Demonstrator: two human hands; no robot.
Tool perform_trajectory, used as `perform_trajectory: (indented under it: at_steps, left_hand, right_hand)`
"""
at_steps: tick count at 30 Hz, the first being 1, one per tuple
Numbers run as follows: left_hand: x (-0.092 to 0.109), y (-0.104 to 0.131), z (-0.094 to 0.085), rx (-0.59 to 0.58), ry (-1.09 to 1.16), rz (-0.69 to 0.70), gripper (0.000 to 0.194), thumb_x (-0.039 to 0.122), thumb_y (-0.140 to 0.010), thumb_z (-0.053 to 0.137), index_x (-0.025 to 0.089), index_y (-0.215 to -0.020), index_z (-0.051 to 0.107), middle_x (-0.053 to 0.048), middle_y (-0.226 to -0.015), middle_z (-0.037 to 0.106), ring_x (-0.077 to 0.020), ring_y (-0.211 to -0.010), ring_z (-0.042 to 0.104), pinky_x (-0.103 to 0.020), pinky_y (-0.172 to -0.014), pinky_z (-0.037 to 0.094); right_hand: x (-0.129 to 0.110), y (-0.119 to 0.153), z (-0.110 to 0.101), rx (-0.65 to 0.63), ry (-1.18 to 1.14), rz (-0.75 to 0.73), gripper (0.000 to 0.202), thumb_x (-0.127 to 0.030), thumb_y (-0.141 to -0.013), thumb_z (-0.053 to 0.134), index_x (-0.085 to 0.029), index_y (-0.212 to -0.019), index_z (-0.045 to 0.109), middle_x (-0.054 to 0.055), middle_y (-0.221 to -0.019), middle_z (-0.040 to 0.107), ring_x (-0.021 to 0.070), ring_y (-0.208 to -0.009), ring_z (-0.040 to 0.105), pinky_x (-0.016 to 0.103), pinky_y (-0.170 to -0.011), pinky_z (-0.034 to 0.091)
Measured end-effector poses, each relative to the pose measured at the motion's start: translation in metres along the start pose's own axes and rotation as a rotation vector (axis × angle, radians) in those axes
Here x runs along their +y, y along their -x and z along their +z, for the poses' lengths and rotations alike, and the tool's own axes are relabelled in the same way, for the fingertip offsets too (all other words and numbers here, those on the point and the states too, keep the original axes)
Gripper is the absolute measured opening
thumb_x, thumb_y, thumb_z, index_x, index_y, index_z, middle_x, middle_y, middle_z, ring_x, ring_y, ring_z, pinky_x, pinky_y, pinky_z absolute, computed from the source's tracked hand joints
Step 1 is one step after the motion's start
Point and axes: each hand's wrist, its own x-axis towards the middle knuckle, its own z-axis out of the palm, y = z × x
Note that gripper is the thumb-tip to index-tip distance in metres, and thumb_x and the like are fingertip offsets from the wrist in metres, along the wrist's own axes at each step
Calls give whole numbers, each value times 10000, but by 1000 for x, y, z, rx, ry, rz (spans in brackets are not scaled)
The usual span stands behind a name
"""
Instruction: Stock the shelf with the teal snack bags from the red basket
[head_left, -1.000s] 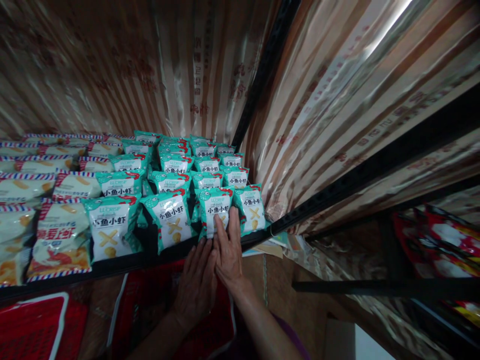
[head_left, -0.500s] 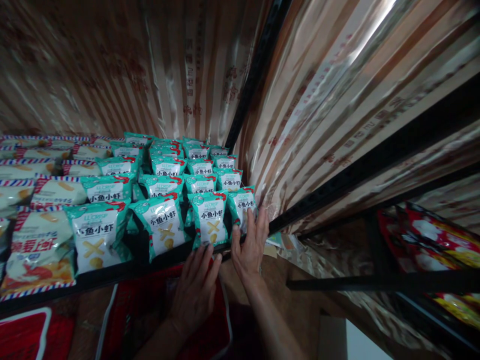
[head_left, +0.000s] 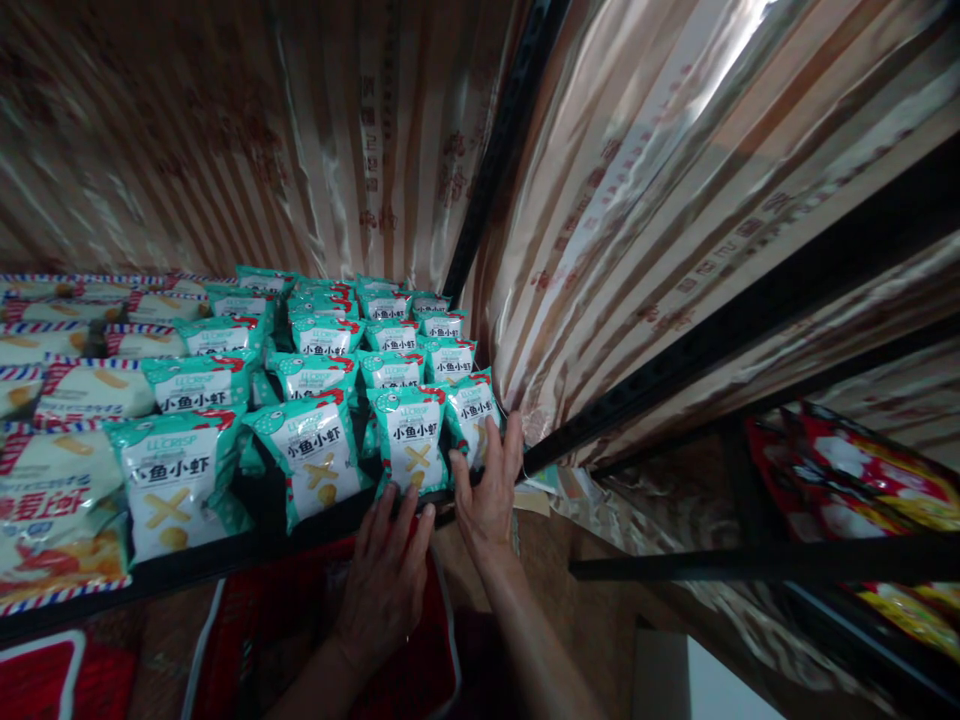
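Note:
Rows of teal and white snack bags stand on a black shelf. My left hand has its fingers spread, with the fingertips at the bottom of a front teal bag by the shelf edge. My right hand rests its spread fingers against the front of the rightmost teal bag, which leans slightly. Neither hand is wrapped round a bag. Another front teal bag tilts to the left of them.
Cream bags with striped edges fill the shelf's left side. Red baskets are below. A black post and bar cross before the foil sheeting. Red packets lie at right.
The view has shifted slightly, so the bags on the left appear further left. Both hands stay at the same two front bags, with their fingers in nearly the same pose.

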Motion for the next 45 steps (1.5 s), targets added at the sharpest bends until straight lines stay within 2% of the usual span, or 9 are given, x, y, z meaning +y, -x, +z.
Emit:
perform_trajectory:
  at_steps: [5, 9, 13, 18, 24, 28, 31, 36, 45]
  left_hand:
    - [0, -1, 1, -13, -6, -30, 471, 154, -824, 491, 161, -1296, 502, -65, -1515, 300, -342, -1418, 145, -480, -1120, 207]
    - [-1, 2, 2, -33, 2, -30, 499, 159, -820, 506, 156, -1318, 483, -61, -1517, 295, -361, -1413, 149, -496, -1122, 183]
    - [-2, 3, 2, -31, 1, -31, 506, 134, -824, 485, 148, -1329, 469, -74, -1495, 342, -335, -1415, 163, -482, -1127, 187]
    - [-2, 1, 1, -17, 4, -47, 495, 157, -842, 468, 152, -1337, 456, -86, -1468, 389, -298, -1420, 169, -459, -1129, 196]
    - [-2, 1, 1, 2, 24, -42, 463, 141, -846, 462, 138, -1308, 482, -104, -1426, 447, -291, -1420, 173, -460, -1131, 191]
    - [-2, 4, 3, -5, 22, -31, 497, 143, -848, 446, 135, -1345, 437, -117, -1471, 376, -300, -1413, 197, -482, -1135, 173]
    - [-2, 4, 5, -9, 18, -39, 527, 160, -847, 454, 152, -1372, 404, -104, -1501, 322, -306, -1416, 185, -489, -1136, 171]
    - [0, 0, 6, 0, 31, -69, 527, 151, -840, 474, 166, -1364, 421, -84, -1480, 366, -281, -1416, 194, -468, -1141, 173]
    - [2, -4, 7, 15, -18, -81, 546, 146, -841, 477, 141, -1381, 398, -95, -1453, 408, -242, -1409, 227, -432, -1148, 168]
  right_hand:
    - [-8, 2, -6, -34, -5, -37, 438, -249, -914, 446, -181, -1344, 398, 160, -1526, 203, 325, -1420, 128, 616, -1066, 243]
    - [-7, 3, -5, -67, 22, -8, 394, -218, -908, 417, -167, -1297, 449, 158, -1527, 195, 330, -1418, 127, 621, -1060, 244]
    - [-4, 2, -1, -24, 37, -5, 382, -229, -913, 437, -184, -1292, 465, 158, -1510, 235, 310, -1400, 198, 583, -1057, 278]
    - [-2, -2, 2, 52, -9, 51, 412, -279, -922, 458, -177, -1319, 413, 182, -1473, 294, 285, -1381, 247, 565, -1052, 300]
    - [1, -5, 6, 97, -59, 99, 290, -311, -916, 478, -183, -1176, 479, 179, -1465, 311, 282, -1362, 285, 554, -1037, 315]
    - [3, -5, 8, 75, -57, 95, 221, -315, -918, 479, -187, -1095, 517, 163, -1467, 318, 275, -1368, 280, 542, -1042, 313]
    - [3, -4, 7, 45, -39, 76, 244, -314, -923, 474, -172, -1114, 528, 174, -1471, 308, 283, -1377, 264, 546, -1048, 303]
    - [2, -3, 5, 13, 4, 68, 320, -300, -939, 429, -161, -1213, 518, 173, -1476, 297, 285, -1387, 235, 552, -1055, 291]
    - [3, 0, 6, -17, 13, 76, 338, -256, -953, 380, -172, -1249, 519, 164, -1476, 314, 278, -1385, 260, 548, -1056, 300]
